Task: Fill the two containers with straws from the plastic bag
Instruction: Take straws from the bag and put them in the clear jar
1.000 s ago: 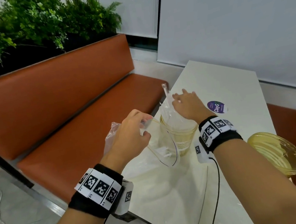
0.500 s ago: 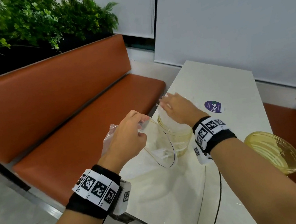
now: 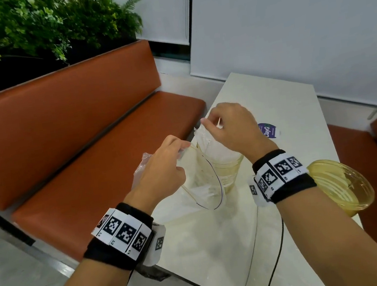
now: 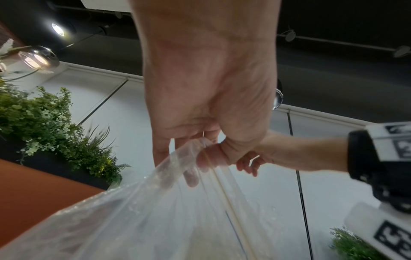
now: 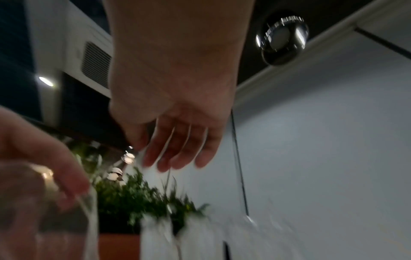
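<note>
My left hand (image 3: 162, 168) grips the rim of the clear plastic bag (image 3: 203, 189) and holds it up at the table's left edge; in the left wrist view the thumb and fingers of the left hand (image 4: 211, 109) pinch the plastic bag (image 4: 155, 219). Just right of the bag stands a yellowish clear container (image 3: 231, 173) with white wrapped straws (image 3: 217, 149) in it. My right hand (image 3: 231, 127) hovers over that container and pinches straws, one tip (image 3: 219, 122) poking out between the fingers. The right wrist view is blurred. A second yellowish container (image 3: 342, 192) sits tilted at the right.
The white table (image 3: 220, 246) is narrow, with an orange bench (image 3: 88, 156) along its left and plants (image 3: 36, 31) behind that. A purple sticker (image 3: 268, 130) lies beyond the containers. A black cable (image 3: 278, 251) crosses the near tabletop.
My right hand shifted left over the container, then rose a little with its fingers closed on straws. My left hand kept its hold on the bag.
</note>
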Demonstrator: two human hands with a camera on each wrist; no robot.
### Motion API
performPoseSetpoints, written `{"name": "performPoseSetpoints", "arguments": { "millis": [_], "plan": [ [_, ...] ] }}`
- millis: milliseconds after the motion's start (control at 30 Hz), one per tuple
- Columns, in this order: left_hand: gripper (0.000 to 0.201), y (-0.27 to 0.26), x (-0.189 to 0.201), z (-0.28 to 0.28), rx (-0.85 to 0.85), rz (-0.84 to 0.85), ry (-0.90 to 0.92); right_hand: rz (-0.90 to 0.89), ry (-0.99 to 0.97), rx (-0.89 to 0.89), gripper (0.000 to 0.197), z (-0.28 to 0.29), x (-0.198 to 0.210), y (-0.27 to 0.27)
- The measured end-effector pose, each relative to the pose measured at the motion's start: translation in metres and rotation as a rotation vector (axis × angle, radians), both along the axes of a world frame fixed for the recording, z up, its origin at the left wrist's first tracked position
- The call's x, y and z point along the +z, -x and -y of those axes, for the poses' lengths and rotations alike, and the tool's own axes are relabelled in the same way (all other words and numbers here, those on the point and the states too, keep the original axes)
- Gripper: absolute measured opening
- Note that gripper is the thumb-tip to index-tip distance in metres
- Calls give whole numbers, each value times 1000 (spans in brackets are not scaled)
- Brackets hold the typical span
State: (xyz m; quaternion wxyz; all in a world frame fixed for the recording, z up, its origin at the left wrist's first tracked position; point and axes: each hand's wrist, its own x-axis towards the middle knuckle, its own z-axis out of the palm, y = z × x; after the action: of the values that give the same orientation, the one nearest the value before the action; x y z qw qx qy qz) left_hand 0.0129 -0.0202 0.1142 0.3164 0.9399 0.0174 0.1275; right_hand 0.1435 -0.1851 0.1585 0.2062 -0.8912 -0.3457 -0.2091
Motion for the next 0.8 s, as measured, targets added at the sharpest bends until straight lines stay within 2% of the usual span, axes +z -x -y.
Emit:
{"name": "performPoseSetpoints", "arguments": {
  "millis": [67,133,167,200,300,367,433,567,700,733,800],
  "plan": [
    [62,1,0,0,1,9,2,-246,97,152,38,-5,18,20],
    [63,2,1,1,-9,11,16,-567,340,241,29,-13,18,39],
    [62,3,3,1,-15,11,17,-660,466,255,19,-17,9,45],
    [62,5,4,1,-22,12,18,-686,553,252,15,-23,-3,51],
    [60,7,6,2,-48,8,40,-578,748,144,42,-37,-50,61],
    [62,8,5,2,-59,-11,26,-445,951,113,42,-42,-77,61],
    [65,10,3,0,-71,-40,8,-430,1065,99,38,-44,-91,60],
    [68,12,-4,-1,-78,-81,16,-543,999,110,41,-41,-90,57],
    [61,12,-8,1,-105,-71,48,-734,876,62,50,-33,-79,54],
    [61,12,-9,2,-116,-58,37,-750,874,63,48,-32,-73,54],
    [70,13,-11,2,-130,-54,11,-751,889,83,30,-29,-58,53]
  ]
}}
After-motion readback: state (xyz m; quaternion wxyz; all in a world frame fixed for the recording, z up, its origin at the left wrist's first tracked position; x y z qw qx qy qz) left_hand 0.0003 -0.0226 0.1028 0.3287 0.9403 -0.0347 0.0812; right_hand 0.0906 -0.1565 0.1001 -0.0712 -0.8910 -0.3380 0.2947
